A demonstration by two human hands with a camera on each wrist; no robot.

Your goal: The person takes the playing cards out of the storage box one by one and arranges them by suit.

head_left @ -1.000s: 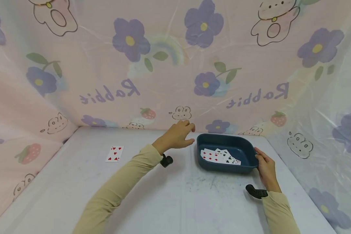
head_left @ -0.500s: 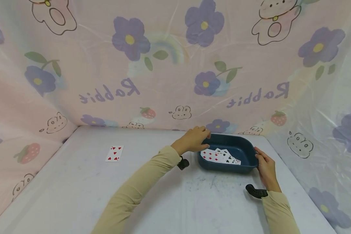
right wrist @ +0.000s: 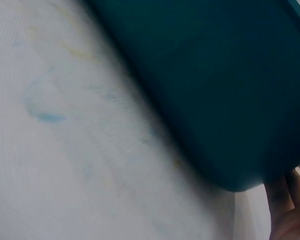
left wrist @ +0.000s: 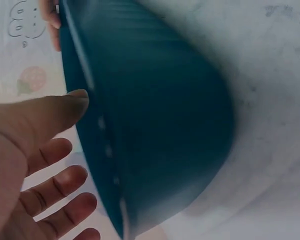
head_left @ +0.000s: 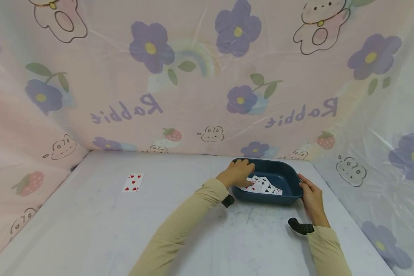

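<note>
A dark blue plastic tub (head_left: 262, 199) sits toward the back right, holding several fanned playing cards (head_left: 267, 186) face up, diamonds and clubs among them. My left hand (head_left: 238, 173) reaches over the tub's left end, partly covering the cards. In the left wrist view that hand (left wrist: 45, 165) has its thumb and fingers spread apart by the tub's rim (left wrist: 97, 130), with nothing between them. My right hand (head_left: 312, 199) grips the tub's right end, thumb on the rim. The right wrist view catches only some of its fingers (right wrist: 280, 200) against the tub's wall (right wrist: 215, 100).
A single heart playing card (head_left: 133, 183) lies face up on the white table (head_left: 107, 222), at the back left. A patterned curtain (head_left: 193, 107) rises behind the table's back edge and along both sides.
My left hand has moved right, from beside the tub to over its left end and down toward the cards. My right hand keeps its grip and the tub stays in place.
</note>
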